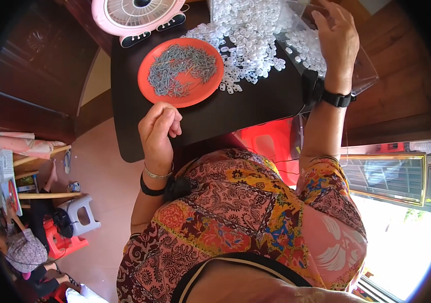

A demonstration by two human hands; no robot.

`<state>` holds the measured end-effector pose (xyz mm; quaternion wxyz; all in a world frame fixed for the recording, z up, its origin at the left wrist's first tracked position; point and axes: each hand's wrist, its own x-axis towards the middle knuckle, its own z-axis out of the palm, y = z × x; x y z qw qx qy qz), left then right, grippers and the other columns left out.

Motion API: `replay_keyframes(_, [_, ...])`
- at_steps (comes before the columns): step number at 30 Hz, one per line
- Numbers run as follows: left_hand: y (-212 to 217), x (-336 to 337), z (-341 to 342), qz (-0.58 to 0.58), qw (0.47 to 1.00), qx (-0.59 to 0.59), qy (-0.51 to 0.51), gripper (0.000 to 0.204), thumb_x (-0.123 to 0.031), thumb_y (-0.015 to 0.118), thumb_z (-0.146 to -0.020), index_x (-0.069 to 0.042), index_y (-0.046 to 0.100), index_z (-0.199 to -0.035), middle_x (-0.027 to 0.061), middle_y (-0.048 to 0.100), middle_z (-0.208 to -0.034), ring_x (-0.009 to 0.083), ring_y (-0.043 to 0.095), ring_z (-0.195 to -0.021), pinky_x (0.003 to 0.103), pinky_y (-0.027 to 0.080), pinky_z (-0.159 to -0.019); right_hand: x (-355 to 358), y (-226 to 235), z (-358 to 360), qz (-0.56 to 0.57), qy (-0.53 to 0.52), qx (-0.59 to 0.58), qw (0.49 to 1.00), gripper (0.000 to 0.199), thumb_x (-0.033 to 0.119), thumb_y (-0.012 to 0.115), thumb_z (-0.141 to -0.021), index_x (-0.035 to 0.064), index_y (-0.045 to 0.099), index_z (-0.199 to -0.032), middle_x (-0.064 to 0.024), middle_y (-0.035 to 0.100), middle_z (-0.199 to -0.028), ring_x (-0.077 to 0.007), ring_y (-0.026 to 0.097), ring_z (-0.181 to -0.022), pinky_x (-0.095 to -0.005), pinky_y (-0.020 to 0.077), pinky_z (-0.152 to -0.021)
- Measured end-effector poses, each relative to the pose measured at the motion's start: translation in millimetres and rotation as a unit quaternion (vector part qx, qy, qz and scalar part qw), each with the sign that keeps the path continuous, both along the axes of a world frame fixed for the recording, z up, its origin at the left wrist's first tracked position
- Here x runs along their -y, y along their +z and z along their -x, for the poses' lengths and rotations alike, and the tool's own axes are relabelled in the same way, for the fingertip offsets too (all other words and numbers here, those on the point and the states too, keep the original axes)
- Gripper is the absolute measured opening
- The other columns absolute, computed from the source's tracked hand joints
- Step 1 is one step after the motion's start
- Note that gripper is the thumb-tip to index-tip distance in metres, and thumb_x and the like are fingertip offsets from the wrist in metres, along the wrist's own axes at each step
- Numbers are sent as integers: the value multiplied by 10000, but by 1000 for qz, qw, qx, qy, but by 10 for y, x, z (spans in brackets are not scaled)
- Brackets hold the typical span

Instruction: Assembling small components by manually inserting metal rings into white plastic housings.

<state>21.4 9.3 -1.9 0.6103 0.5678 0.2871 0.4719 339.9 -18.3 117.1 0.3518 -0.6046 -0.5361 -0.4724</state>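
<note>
My left hand is closed, its fingers curled in at the near edge of an orange-red plate. Whatever may be in those fingers is hidden. Many small grey screw-like pins lie on the plate. To the right, my right hand reaches over a clear plastic container, thumb and fingers apart, with nothing visible in it. Small white plastic pieces with holes are heaped beside the plate, and more white pieces lie by my right hand.
The dark table bears all of this. A pink fan stands at the far left. Below the table is a red plastic stool. On the left, other people sit near a grey stool. A bright doorway opens at right.
</note>
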Motion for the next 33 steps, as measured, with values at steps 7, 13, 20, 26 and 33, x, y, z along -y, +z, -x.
replay_keyframes(7, [-23,-6,20,12,1000,-16,-10,232,-156,469,-901,-9,552,-742,4,508,-639,61,442,-540,203,329,-503,-441,-825,21,367,194,-222,883,152,210,642,-803,95,694,-888,-104,670,-868,-254,643,-797,-338,500,-706])
replay_keyframes(13, [-20,1,43,4,1000,-24,-8,234,-159,473,-906,-10,556,-745,5,517,-637,59,443,-544,204,328,-505,-660,-1184,41,514,126,-135,837,175,214,589,-760,90,683,-841,-104,649,-833,-297,617,-824,-392,486,-750])
replay_keyframes(20, [-23,10,43,6,999,-30,-10,238,-158,477,-910,-13,558,-741,3,516,-629,58,440,-540,202,327,-500,-764,-1249,70,530,73,-104,839,156,202,571,-761,86,665,-804,-98,648,-839,-305,617,-821,-394,486,-733])
replay_keyframes(26, [-16,11,40,7,999,-50,-18,236,-164,484,-905,-13,560,-741,-6,506,-604,53,436,-537,200,320,-499,-752,-1233,-7,523,134,-145,830,147,196,601,-752,65,641,-807,-109,645,-803,-303,619,-769,-388,486,-690])
replay_keyframes(33, [0,23,-16,10,996,-80,-26,235,-193,474,-915,-27,591,-797,-20,498,-606,41,429,-536,193,311,-501,-326,-844,659,469,432,-418,648,88,84,648,-836,2,626,-861,0,608,-764,-68,542,-730,-244,447,-674])
